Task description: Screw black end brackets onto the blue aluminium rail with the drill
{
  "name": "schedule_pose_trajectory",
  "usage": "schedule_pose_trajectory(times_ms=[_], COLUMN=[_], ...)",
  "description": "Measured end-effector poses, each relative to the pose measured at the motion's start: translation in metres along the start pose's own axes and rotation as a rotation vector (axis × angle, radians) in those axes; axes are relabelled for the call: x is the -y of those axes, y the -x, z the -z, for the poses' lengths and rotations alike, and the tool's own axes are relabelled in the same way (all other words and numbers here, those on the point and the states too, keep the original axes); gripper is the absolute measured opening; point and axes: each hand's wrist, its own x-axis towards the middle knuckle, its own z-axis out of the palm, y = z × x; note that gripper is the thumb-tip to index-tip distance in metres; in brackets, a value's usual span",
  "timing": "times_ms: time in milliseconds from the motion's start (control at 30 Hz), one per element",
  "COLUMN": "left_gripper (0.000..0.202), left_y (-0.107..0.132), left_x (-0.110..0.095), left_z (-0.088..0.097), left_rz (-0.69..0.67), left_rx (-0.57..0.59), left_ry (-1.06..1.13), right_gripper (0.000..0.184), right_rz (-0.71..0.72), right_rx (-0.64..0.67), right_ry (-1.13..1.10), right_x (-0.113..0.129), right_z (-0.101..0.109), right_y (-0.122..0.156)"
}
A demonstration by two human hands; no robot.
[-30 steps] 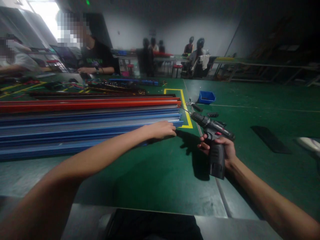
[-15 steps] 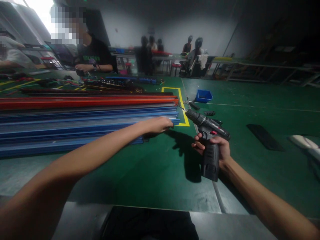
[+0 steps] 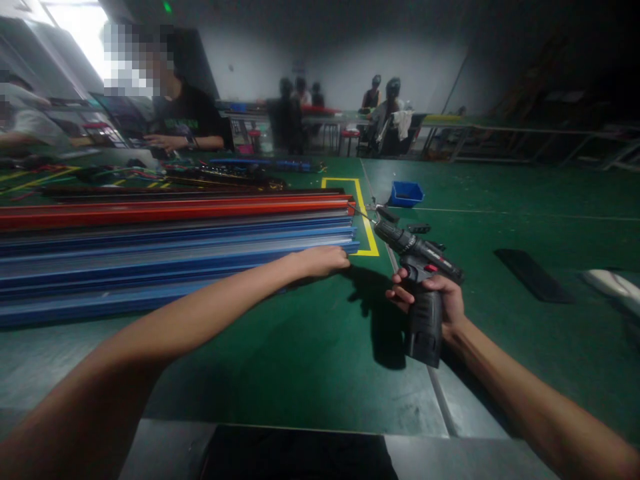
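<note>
My right hand point(image 3: 440, 297) is closed round the grip of a dark cordless drill point(image 3: 417, 257), held above the green table point(image 3: 310, 353) with its bit pointing left toward the rail ends. My left hand point(image 3: 320, 261) reaches across and rests on the near end of a long blue rail point(image 3: 165, 267), fingers curled over its edge. The blue rails lie side by side, with red rails point(image 3: 175, 210) behind them.
A small blue bin point(image 3: 406, 194) sits past a yellow-taped rectangle point(image 3: 363, 213). A black flat strip point(image 3: 533, 275) lies to the right, and a white object point(image 3: 610, 283) near the right edge. A person in a black shirt point(image 3: 187, 120) works across the table; several others sit farther back.
Both hands have stayed almost in place; the drill has risen slightly and its bit sits a little nearer the rail ends. The view has shifted slightly.
</note>
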Motion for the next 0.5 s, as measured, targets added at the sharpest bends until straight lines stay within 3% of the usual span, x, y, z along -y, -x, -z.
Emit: schedule_pose_trajectory(times_ms=[133, 233, 267, 367, 433, 500], left_gripper=[0.020, 0.026, 0.028, 0.019, 0.013, 0.007], left_y=[0.012, 0.040, 0.053, 0.095, 0.118, 0.134], left_x=[-0.004, -0.017, -0.024, -0.052, -0.074, -0.093], left_z=[0.007, 0.024, 0.031, 0.047, 0.050, 0.046], left_rz=[0.091, 0.177, 0.214, 0.413, 0.598, 0.791], left_rx=[-0.104, -0.228, -0.294, -0.645, -0.767, -0.907], left_ry=[0.001, 0.015, 0.034, 0.215, 0.346, 0.620], right_gripper=[0.033, 0.033, 0.033, 0.034, 0.036, 0.039], right_rz=[-0.031, -0.088, -0.110, -0.171, -0.219, -0.264], right_rx=[0.028, 0.083, 0.102, 0.152, 0.197, 0.246], right_ry=[0.033, 0.060, 0.070, 0.093, 0.079, 0.050], right_x=[-0.002, -0.003, -0.004, -0.007, -0.013, -0.020], right_z=[-0.001, -0.001, -0.001, -0.003, -0.006, -0.008], right_y=[0.000, 0.001, 0.002, 0.005, 0.008, 0.011])
